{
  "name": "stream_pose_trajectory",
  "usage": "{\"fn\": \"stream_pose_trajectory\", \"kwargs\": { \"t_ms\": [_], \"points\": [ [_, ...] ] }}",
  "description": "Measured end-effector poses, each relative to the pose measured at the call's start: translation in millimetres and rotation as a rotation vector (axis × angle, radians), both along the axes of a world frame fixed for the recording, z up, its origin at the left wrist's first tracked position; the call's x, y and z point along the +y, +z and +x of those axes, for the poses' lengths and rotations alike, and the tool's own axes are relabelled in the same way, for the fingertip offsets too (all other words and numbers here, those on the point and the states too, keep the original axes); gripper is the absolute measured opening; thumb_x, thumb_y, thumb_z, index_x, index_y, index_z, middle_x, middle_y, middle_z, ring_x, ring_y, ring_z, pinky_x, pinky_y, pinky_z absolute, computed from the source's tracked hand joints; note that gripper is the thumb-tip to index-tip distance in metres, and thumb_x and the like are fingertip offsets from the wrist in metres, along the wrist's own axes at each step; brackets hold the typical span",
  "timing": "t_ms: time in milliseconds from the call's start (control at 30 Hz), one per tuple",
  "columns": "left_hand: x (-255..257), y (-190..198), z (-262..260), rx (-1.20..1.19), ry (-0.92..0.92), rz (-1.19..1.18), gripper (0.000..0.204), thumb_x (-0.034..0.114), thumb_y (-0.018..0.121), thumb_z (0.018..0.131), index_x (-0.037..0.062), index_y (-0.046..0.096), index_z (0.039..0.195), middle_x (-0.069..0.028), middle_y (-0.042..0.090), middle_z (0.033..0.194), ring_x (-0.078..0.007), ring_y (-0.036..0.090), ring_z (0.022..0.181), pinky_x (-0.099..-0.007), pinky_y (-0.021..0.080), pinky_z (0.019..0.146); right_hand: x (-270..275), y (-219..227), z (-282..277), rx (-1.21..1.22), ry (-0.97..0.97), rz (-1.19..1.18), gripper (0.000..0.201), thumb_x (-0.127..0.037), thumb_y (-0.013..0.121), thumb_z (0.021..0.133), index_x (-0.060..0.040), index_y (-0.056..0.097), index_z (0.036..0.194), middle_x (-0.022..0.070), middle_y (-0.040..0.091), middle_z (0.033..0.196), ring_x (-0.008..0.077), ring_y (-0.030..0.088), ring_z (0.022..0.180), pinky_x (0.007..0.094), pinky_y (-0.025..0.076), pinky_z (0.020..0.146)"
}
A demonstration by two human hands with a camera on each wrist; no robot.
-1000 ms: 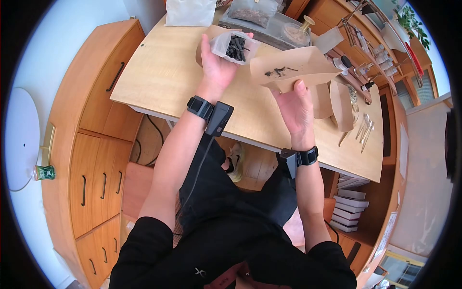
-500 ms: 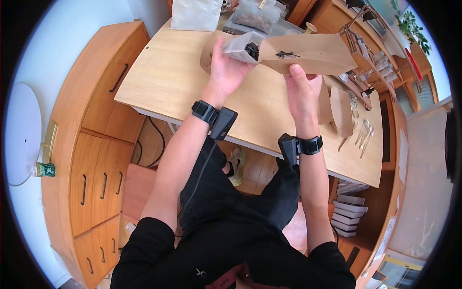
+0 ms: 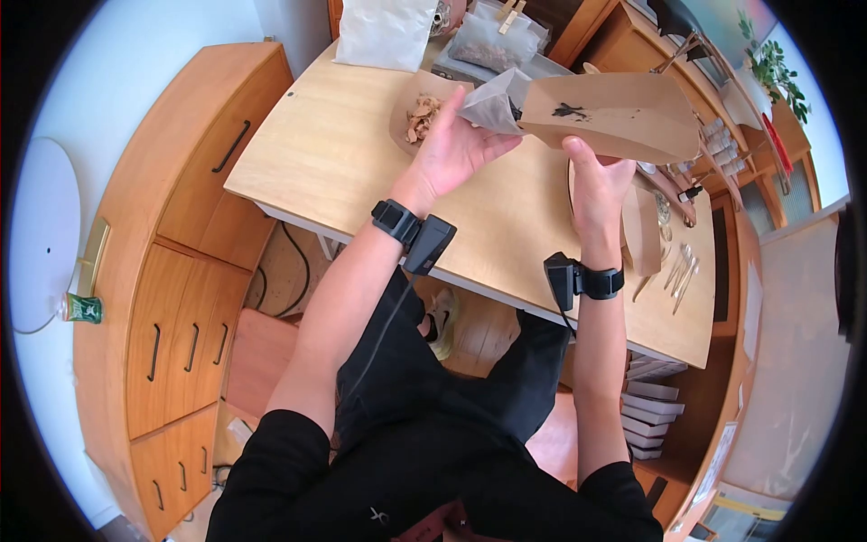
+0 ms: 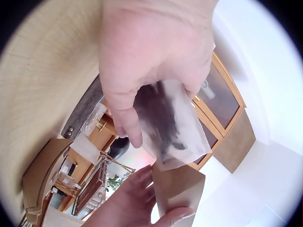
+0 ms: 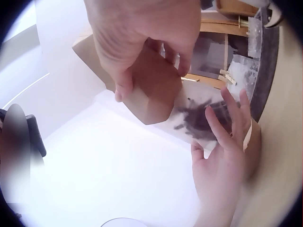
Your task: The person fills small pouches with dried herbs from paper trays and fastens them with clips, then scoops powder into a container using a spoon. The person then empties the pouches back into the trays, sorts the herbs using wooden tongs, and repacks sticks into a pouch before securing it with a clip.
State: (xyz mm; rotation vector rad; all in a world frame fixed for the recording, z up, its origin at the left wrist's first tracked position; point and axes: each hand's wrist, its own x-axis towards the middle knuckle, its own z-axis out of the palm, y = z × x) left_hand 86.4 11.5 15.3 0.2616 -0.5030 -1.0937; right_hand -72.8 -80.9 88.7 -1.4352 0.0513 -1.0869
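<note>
A paper dish (image 3: 403,105) of brown flakes (image 3: 422,117) lies on the surface (image 3: 316,154) at about eleven o'clock from the left hand (image 3: 450,152), maybe there so the hands have room. The left hand's thumb and fingers hug both sides of a cloudy bag (image 3: 492,99) at one o'clock, likely because it is floppy. Its mouth is right at the end of a paper tray (image 3: 632,135) at three o'clock, probably so no dark bits (image 3: 567,110) drop between the two. The right hand (image 3: 598,190), at the tray's six o'clock, has thumb and fingers clamped on it, perhaps to keep it steady.
</note>
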Motion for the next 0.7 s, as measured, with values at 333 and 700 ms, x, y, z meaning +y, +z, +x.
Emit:
{"fn": "stream_pose_trajectory", "kwargs": {
  "t_ms": [333,700],
  "points": [
    [1.0,-1.4,0.6,-0.063,-0.165,-0.023,0.079,0.055,0.048,0.097,0.0011,0.021,0.149,-0.0301,0.037,0.144,-0.0431,0.041,0.133,-0.0424,0.044,0.109,-26.1,34.3,-8.9,0.226,-0.042,-0.234,0.040,-0.007,0.083,0.074,0.0029,0.062,0.107,0.0097,0.068,0.097,0.0175,0.066,0.084,0.0289,0.053,0.078],
    [-3.6,-7.1,1.4,-0.023,-0.240,-0.026,0.082,0.056,0.046,0.096,-0.0017,0.018,0.148,-0.0313,0.036,0.143,-0.0444,0.043,0.132,-0.0441,0.046,0.107,-38.8,60.6,-3.8,0.422,0.070,-0.513,0.050,-0.013,0.087,0.072,0.0034,0.061,0.110,0.0106,0.068,0.102,0.0189,0.064,0.097,0.0321,0.051,0.086]
  ]
}}
